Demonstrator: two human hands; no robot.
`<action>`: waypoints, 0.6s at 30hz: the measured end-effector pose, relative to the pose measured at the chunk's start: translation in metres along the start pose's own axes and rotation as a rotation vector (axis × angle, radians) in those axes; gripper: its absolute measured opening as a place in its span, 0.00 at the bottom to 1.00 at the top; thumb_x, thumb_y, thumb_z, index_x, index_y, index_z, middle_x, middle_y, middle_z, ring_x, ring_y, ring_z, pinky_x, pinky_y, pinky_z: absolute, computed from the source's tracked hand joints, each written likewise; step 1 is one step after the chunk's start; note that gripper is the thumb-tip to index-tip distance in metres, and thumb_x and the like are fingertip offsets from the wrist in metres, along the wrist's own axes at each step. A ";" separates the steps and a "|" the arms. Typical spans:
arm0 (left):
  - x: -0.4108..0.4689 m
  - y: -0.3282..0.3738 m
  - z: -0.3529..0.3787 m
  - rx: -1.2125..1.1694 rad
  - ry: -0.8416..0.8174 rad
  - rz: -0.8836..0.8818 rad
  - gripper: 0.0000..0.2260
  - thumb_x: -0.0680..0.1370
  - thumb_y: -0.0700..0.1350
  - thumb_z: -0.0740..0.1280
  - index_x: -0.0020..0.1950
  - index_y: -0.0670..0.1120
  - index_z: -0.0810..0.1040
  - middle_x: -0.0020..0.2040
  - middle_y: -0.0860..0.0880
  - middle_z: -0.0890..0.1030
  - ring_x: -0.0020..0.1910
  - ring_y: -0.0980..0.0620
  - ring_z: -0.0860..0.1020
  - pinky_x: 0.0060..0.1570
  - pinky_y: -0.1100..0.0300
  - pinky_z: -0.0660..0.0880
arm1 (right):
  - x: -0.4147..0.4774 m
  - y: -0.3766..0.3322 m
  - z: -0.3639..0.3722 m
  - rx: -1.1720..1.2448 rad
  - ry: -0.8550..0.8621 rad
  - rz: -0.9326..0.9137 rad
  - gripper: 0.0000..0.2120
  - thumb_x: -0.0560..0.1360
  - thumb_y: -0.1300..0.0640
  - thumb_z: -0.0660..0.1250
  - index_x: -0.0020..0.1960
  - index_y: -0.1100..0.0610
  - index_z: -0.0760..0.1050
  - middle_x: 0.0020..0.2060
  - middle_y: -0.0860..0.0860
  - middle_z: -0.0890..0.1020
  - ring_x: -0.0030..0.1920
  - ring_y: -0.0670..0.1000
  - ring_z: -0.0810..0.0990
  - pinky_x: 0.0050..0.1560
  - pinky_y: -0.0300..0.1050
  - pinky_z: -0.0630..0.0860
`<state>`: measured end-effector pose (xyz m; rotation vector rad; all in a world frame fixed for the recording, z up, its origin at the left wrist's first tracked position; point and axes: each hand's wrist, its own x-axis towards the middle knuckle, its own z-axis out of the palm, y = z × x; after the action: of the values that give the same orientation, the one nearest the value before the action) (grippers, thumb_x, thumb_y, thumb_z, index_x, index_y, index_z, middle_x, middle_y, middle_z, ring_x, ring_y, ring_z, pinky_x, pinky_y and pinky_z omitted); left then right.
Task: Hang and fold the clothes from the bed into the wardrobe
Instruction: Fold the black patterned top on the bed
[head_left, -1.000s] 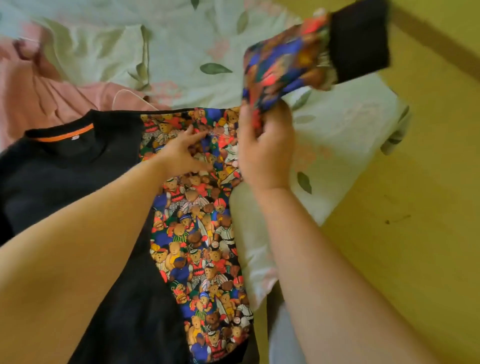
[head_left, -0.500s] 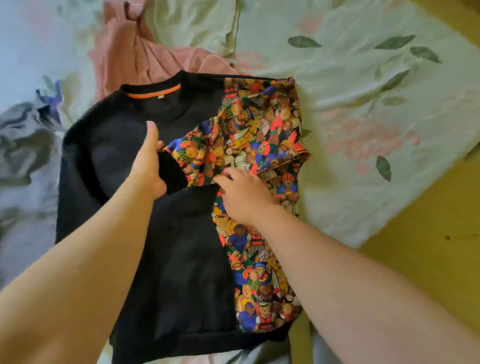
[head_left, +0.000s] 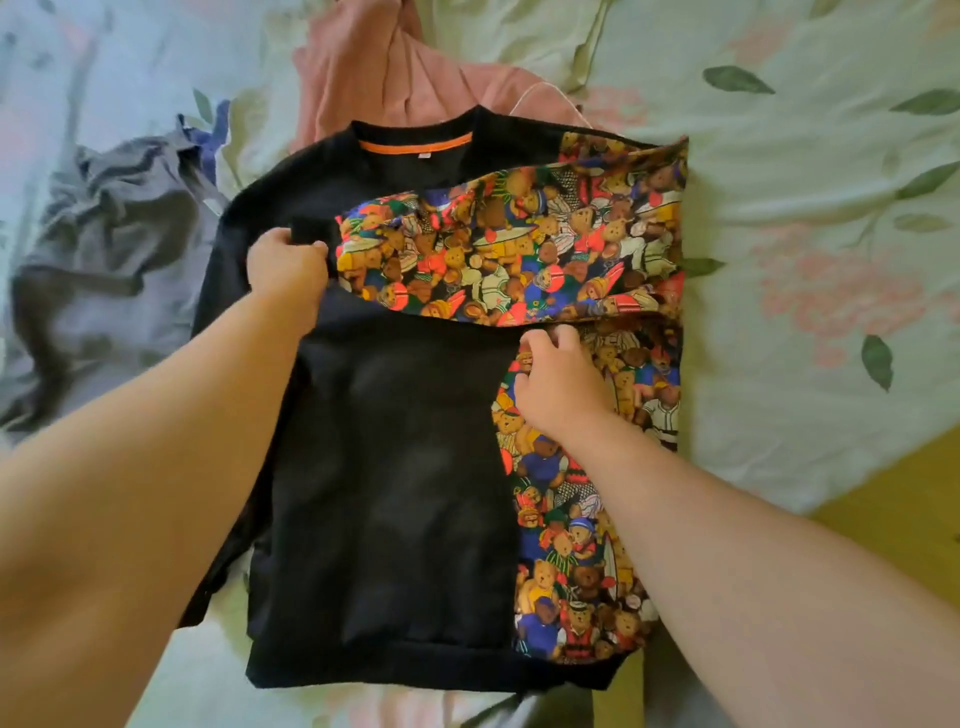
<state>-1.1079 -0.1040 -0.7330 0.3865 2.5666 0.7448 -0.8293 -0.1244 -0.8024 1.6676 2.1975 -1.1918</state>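
Centrally, black sweatshirt (head_left: 384, 467) lay flat on bedsheet (head_left: 805, 218), left hand (head_left: 285, 266) gripped bear-print sleeve (head_left: 519, 249) by cuff, right hand (head_left: 562, 387) curled at sleeve edge, hold unclear.

Floral bedsheet (head_left: 779, 171), black sweatshirt (head_left: 395, 467), pink garment (head_left: 363, 67), grey garment (head_left: 104, 249)

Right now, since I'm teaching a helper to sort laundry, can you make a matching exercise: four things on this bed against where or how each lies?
1 pink garment
2 grey garment
3 bear-print sleeve
4 left hand

A crumpled at the far left
B grips the black cuff
C folded across the sweatshirt chest
D beyond the collar

Pairs: 1-D, 2-A, 3-C, 4-B
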 end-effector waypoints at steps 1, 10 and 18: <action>0.012 -0.006 -0.007 0.104 0.053 0.050 0.14 0.82 0.45 0.66 0.67 0.47 0.77 0.57 0.46 0.81 0.56 0.48 0.79 0.52 0.54 0.78 | 0.001 -0.001 0.002 -0.088 -0.040 -0.032 0.26 0.79 0.56 0.64 0.75 0.49 0.62 0.74 0.54 0.59 0.69 0.58 0.67 0.57 0.52 0.74; 0.017 -0.030 0.013 0.570 0.326 0.271 0.23 0.81 0.56 0.61 0.73 0.46 0.67 0.77 0.45 0.65 0.78 0.44 0.61 0.77 0.45 0.52 | 0.003 0.022 -0.009 -0.197 -0.108 -0.121 0.23 0.79 0.58 0.63 0.74 0.51 0.68 0.77 0.50 0.60 0.72 0.57 0.65 0.64 0.56 0.71; -0.110 -0.028 0.102 0.719 -0.198 1.233 0.11 0.79 0.47 0.64 0.61 0.48 0.76 0.58 0.48 0.77 0.59 0.43 0.74 0.61 0.48 0.67 | -0.005 0.062 -0.029 -0.162 0.062 -0.037 0.11 0.80 0.56 0.61 0.60 0.55 0.77 0.58 0.52 0.76 0.57 0.57 0.75 0.52 0.51 0.74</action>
<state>-0.9673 -0.1232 -0.7897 2.2067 2.0911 0.0235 -0.7645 -0.1047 -0.8114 1.6270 2.3023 -0.9533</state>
